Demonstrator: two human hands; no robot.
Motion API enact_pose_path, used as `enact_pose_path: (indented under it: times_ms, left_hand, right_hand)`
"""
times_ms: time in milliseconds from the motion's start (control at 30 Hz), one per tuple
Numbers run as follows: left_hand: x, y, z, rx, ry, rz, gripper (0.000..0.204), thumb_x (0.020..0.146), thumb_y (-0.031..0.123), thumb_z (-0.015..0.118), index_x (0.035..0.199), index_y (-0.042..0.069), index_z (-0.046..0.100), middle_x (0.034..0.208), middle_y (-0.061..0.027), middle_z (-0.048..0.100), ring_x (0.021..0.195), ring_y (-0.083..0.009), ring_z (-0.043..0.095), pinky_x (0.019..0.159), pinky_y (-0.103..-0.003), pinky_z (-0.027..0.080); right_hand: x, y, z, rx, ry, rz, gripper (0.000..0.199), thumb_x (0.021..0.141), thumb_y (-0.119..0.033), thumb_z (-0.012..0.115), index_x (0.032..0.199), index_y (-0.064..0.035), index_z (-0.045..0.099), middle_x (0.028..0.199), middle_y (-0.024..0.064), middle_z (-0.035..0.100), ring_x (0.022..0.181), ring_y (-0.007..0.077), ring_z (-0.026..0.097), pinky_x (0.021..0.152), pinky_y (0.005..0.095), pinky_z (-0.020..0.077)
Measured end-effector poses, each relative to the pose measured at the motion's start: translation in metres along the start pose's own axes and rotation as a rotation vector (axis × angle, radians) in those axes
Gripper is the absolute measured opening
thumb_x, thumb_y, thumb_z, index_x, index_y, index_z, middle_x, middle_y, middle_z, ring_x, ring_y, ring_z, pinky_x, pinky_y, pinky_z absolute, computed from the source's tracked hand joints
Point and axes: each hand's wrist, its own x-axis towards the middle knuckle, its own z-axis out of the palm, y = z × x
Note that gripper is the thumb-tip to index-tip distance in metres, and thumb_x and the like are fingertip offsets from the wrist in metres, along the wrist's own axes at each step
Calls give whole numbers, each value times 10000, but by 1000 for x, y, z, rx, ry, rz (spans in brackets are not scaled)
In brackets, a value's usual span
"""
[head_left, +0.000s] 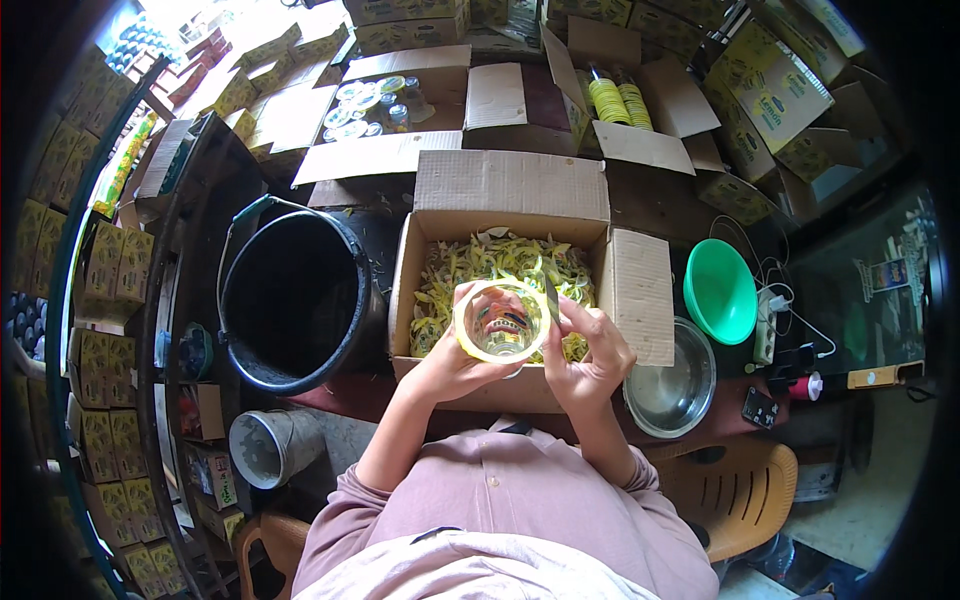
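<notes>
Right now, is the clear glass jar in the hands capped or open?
Open. The clear glass jar shows a bare round mouth facing the camera, no lid on it, held between the left hand and right hand.

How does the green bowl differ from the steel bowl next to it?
The green bowl is plastic-looking, opaque and bright; the steel bowl is shiny grey metal. The green bowl sits tilted, farther from the person; the steel bowl sits flatter and nearer. Both are round, look empty, and lie right of the open carton.

The person wears a pale pink shirt (pixel 520 510) with long sleeves pushed up near the elbows; a small dark tab sits at the shirt's collar.
</notes>
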Motion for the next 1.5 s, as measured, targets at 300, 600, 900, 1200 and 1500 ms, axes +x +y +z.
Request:
enact_pose_path:
  times_ms: [300, 600, 900, 1200, 1500]
  left_hand:
    - [0, 1, -3, 177, -37, 86, 734, 623, 121, 741, 1234, 31, 343, 1214, -106, 352, 1142, -229, 374, 965, -341, 333]
    - [3, 1, 12, -188, 120, 65, 700, 680, 33, 653, 1273, -6, 283, 1265, -121, 346, 1195, -203, 366, 988, -351, 321]
    - [4, 0, 20, -240, 162, 40, 677, 715, 11, 675, 1265, 53, 282, 1239, -90, 351, 1194, -193, 349, 1001, -373, 305]
    - [6, 3, 23, -166, 187, 107, 673, 715, 24, 681, 1253, 50, 278, 1230, -93, 342, 1168, -195, 373, 979, -375, 334]
    - [3, 5, 19, 54, 95, 160, 696, 696, -15, 666, 1267, 31, 271, 1223, -99, 356, 1160, -195, 377, 980, -337, 332]
  right_hand:
    - [3, 7, -2, 134, -51, 27, 360, 640, 44, 649, 978, -75, 626, 695, 61, 597, 622, 171, 601, 575, 270, 483]
    - [-8, 1, 3, 20, 24, 31, 299, 661, 39, 659, 946, -33, 606, 698, 66, 585, 576, 124, 571, 511, 212, 437]
    - [-9, -3, 7, 5, 48, 3, 319, 664, 16, 656, 964, -83, 614, 701, 47, 591, 587, 157, 581, 559, 276, 475]
    - [-10, -5, 6, 8, 85, -12, 302, 658, 22, 657, 947, -49, 606, 698, 64, 596, 586, 163, 586, 549, 270, 475]
    - [-1, -5, 6, -29, 119, -73, 322, 648, 33, 658, 957, -52, 620, 711, 61, 604, 594, 165, 588, 559, 274, 479]
